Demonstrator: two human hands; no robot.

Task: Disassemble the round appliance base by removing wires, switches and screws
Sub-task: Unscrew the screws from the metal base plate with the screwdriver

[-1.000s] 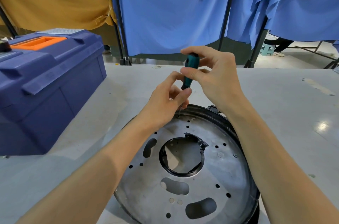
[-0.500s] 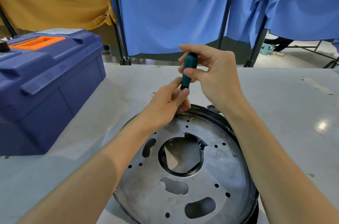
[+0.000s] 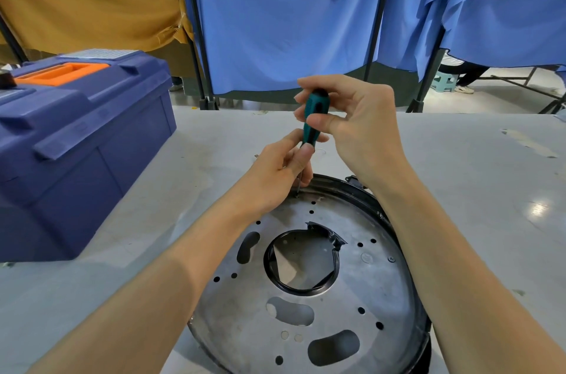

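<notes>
Right hand (image 3: 363, 131) shifted on screwdriver (image 3: 314, 115); base (image 3: 364, 291) lies under left hand (image 3: 274, 179).

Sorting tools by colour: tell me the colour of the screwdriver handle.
The screwdriver handle is teal with black inlays, clearest in the head view.

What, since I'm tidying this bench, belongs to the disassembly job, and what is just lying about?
In the job:
round appliance base
screwdriver, its tip at the base's far rim
right hand, holding its handle
left hand, pinching its shaft

Lying about:
blue toolbox, closed, on the table left of the base
blue curtains behind
</notes>
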